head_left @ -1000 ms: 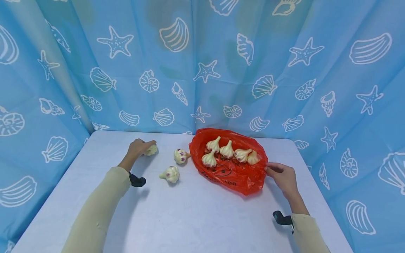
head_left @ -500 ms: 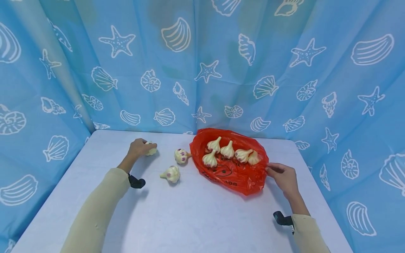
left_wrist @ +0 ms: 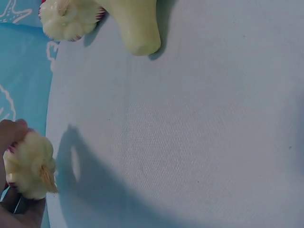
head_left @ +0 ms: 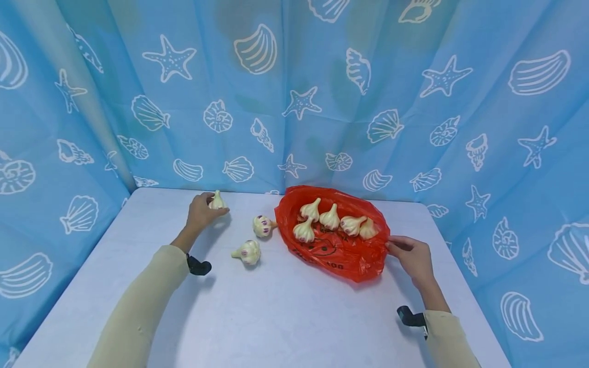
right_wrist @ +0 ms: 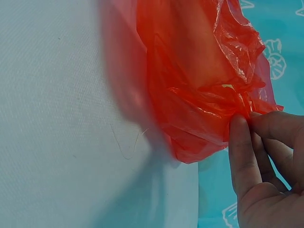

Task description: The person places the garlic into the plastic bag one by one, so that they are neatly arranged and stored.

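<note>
"While the left hand (head_left: pixel 201 210) gripped a garlic bulb (head_left: pixel 217 202) near the back edge of the worktop (head_left: pixel 276 322), where was the right hand (head_left: pixel 411 260)?"

"Near the right edge, pinching the red bag (head_left: pixel 342 260); five bulbs (head_left: pixel 304 232) lay inside, two others (head_left: pixel 250 253) left of it."

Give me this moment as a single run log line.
left hand: holds one garlic bulb | right hand: pinches edge of red bag | inside bag: several bulbs | on table: two loose bulbs
</note>
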A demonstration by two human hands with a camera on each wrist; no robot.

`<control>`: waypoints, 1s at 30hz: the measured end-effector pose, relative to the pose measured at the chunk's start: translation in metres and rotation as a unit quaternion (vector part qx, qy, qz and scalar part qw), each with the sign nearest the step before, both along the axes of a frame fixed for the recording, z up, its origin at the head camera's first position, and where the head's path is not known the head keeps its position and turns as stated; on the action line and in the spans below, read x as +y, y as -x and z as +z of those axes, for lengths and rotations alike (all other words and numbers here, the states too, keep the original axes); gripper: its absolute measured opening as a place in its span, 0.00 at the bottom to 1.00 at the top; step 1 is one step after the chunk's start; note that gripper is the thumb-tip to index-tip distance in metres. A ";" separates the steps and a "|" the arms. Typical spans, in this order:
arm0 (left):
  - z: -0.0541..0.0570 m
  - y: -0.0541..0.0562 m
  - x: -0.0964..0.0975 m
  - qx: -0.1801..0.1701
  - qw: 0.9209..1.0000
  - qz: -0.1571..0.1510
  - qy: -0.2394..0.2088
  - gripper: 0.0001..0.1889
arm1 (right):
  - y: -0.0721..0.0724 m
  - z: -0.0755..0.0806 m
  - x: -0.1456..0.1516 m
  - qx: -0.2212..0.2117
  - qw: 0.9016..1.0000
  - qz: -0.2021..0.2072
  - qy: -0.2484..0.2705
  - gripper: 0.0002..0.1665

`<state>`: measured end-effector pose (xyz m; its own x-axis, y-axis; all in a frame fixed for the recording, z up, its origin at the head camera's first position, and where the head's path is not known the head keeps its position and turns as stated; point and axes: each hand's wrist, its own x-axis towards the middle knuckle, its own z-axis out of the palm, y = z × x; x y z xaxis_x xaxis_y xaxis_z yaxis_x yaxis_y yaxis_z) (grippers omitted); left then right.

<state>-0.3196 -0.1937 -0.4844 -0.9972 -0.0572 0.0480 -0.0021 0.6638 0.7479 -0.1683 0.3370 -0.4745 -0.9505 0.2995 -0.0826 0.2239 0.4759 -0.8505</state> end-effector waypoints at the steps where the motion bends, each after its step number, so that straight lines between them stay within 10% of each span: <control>1: 0.000 0.000 0.000 0.006 1.000 -0.003 -0.003 0.40 | 0.000 0.000 0.000 0.000 1.000 0.000 -0.001 0.27; 30: -0.011 -0.012 -0.020 0.014 0.998 -0.060 0.035 0.35 | 0.002 -0.004 -0.001 -0.010 1.000 -0.006 -0.008 0.27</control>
